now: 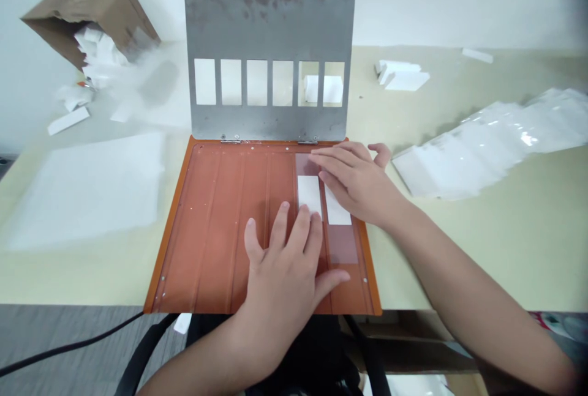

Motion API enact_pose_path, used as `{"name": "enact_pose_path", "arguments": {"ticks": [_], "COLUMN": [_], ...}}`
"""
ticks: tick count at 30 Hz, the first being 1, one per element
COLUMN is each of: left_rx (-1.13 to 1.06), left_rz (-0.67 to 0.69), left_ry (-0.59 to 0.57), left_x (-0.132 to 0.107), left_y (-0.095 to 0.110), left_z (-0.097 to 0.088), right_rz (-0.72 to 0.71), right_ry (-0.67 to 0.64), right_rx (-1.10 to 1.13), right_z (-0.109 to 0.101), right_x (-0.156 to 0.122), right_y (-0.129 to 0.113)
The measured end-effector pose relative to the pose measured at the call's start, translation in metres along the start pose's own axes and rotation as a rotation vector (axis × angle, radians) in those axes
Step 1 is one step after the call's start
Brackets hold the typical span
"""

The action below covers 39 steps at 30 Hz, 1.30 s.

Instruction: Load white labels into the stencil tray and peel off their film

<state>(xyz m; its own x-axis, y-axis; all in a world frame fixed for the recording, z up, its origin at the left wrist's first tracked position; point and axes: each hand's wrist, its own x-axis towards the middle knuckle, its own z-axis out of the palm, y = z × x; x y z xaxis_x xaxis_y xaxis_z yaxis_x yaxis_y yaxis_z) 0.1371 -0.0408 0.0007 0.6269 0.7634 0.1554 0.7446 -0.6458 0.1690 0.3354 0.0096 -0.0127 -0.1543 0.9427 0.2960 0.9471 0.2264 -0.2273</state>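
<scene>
L fingers [299, 231] at wht card [309, 189] on brd [220, 218]

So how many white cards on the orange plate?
2: one card partly covered by the left hand, a second card to its right, partly covered by the right hand. Others could be hidden under the hands.

Board [225, 218] matt, ridged; flap [269, 26] smudged mtl; film [500, 139] glossy plstc; box [117, 13] cardbd.
</scene>
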Motion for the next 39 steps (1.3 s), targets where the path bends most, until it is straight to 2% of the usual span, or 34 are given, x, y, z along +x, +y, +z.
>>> {"name": "enact_pose_path", "arguments": {"ticks": [7,12,16,20,28,39], "left_rx": [0.002,0.007,0.016,0.024,0.03,0.027], "left_rz": [-0.002,-0.006,-0.001,-0.002,-0.001,-0.017], "left_ry": [0.0,0.001,0.009,0.003,0.006,0.052], "left_x": [-0.001,-0.001,-0.002,-0.001,-0.001,0.0], "left_y": [0.001,0.002,0.003,0.002,0.003,0.005], "left_z": [0.0,0.0,0.001,0.001,0.001,0.004], "right_rz": [-0.004,-0.015,0.037,-0.061,-0.137,-0.256], "right_ry": [-0.011,0.116,0.197,0.239,0.033,0.046], "right_rx": [0.066,0.227,0.357,0.382,0.336,0.241], "right_z": [0.006,0.009,0.009,0.008,-0.002,-0.003], "right_x": [0.002,0.005,0.006,0.002,-0.008,-0.011], "right_y": [0.004,-0.002,-0.005,-0.004,-0.008,-0.01]}}
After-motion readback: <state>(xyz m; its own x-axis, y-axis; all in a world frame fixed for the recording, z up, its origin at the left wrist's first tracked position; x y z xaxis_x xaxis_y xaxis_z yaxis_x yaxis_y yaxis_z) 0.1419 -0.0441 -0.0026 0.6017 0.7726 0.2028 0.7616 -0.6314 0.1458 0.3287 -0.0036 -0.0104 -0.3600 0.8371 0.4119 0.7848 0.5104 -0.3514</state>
